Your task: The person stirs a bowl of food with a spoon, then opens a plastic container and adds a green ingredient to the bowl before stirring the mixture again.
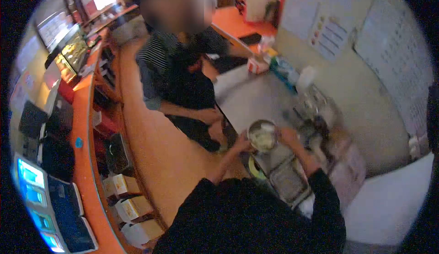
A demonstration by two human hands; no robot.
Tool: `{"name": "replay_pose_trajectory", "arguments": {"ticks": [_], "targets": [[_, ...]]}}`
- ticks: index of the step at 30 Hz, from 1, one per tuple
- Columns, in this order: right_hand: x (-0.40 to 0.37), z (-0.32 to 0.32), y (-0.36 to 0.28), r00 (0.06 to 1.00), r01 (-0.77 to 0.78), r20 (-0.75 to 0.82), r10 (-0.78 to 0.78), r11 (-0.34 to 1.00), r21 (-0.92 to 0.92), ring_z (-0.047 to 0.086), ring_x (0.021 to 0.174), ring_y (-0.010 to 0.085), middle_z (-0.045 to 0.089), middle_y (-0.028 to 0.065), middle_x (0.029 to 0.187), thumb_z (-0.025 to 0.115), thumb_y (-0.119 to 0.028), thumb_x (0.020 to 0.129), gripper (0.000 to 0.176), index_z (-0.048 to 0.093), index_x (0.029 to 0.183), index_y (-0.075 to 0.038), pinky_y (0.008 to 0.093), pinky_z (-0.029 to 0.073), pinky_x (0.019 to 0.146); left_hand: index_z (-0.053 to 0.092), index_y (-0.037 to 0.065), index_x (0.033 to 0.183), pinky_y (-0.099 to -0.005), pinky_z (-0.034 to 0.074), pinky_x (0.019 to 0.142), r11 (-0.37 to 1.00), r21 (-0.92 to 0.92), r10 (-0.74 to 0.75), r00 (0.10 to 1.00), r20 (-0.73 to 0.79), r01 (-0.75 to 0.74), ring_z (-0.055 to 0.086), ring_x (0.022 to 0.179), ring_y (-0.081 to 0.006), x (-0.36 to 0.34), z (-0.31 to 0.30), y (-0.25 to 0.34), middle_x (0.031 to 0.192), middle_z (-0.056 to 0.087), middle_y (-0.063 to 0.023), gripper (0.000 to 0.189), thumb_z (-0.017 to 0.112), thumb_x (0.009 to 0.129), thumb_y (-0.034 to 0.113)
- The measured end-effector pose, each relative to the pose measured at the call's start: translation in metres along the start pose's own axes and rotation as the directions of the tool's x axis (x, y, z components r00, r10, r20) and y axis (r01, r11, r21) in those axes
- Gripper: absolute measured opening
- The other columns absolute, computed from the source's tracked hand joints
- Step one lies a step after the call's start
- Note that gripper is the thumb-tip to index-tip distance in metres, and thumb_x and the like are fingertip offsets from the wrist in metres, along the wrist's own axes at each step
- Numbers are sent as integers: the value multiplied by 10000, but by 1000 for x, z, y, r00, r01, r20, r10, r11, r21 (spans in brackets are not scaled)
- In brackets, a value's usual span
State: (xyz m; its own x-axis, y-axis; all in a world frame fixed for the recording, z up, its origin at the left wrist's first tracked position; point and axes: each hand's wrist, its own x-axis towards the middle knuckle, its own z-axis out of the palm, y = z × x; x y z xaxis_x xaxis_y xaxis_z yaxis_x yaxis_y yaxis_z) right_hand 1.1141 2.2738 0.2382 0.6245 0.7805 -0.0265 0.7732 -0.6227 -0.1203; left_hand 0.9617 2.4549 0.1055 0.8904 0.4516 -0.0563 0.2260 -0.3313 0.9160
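A round metal bowl [252, 129] with pale, whitish contents [263, 140] is in front of me, over the metal counter. My left hand [243, 141] is closed on its left rim. On the opposite side, my right hand [287, 136] grips the right rim. The fingertips are blurred against the bowl. Just below the bowl, a rectangular metal tray [287, 181] and a yellow-green round item [257, 168] are at the counter's near end.
Ahead on the left stands another person [183, 76] in a dark apron beside the metal counter [242, 101]. Containers, a teal package [283, 73] and blurred items line the wall side. An orange counter [87, 162] with screens and boxes [132, 208] runs along the left.
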Motion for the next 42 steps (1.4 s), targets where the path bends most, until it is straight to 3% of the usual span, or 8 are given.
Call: {"name": "replay_pose_trajectory", "arguments": {"ticks": [3,8,20,25,27,32,36,42], "targets": [[5,-59,-24,1000,-7,10,7,1000,25,598,705,342,614,160,774,513,-408,789,341,624,922,-115,472,458,600,128,171,1317,-435,534,635,655,-645,-242,918,313,393,617,764,-319,-30,-21,62,1101,493,-270,687,558,787,89],[23,-57,-46,927,-99,349,134,988,-117,607,774,318,624,153,841,634,-439,664,428,624,943,-115,452,467,647,81,191,1296,-386,543,497,615,-756,-59,969,239,224,614,611,-291,-29,-4,54,980,531,-218,685,520,799,20],[26,94,-12,931,201,-224,-288,916,-346,598,648,288,602,131,672,617,-238,655,154,651,663,-88,426,433,521,359,27,1236,-398,482,746,905,-381,137,978,-156,-188,572,901,-266,10,34,-17,1042,550,-184,587,623,720,121],[48,37,-28,989,46,150,-8,966,-254,593,644,325,612,135,682,625,-228,629,192,633,724,-62,437,454,560,416,18,1205,-425,407,880,899,-370,-183,969,167,233,514,1023,-321,-3,18,22,1106,523,-212,586,644,708,232],[56,65,24,909,309,-230,-347,932,-188,586,691,358,617,148,741,629,-270,631,295,628,850,-72,471,454,632,416,15,1212,-419,390,904,958,-277,-44,991,128,78,482,1066,-324,7,24,-2,1145,491,-224,589,623,727,278],[68,-10,-6,963,54,268,33,949,-310,587,767,331,609,152,835,638,-350,641,368,623,887,-76,452,461,690,417,6,1229,-403,345,964,637,637,524,850,54,-434,400,1174,-330,70,46,-95,1244,412,-254,616,570,775,393],[44,33,-12,960,104,280,-26,958,-266,580,837,322,599,162,897,667,-417,615,499,602,945,-49,454,448,739,423,26,1222,-431,340,951,942,-39,323,934,-153,-332,414,1155,-329,50,75,-75,1240,433,-214,607,571,769,403],[45,86,8,949,167,297,-111,971,-172,567,923,313,584,179,972,696,-468,601,600,584,985,-19,456,427,804,320,15,1275,-437,368,917,992,112,73,996,-58,-66,464,1090,-348,27,64,-40,1214,442,-235,666,573,763,357]]}}
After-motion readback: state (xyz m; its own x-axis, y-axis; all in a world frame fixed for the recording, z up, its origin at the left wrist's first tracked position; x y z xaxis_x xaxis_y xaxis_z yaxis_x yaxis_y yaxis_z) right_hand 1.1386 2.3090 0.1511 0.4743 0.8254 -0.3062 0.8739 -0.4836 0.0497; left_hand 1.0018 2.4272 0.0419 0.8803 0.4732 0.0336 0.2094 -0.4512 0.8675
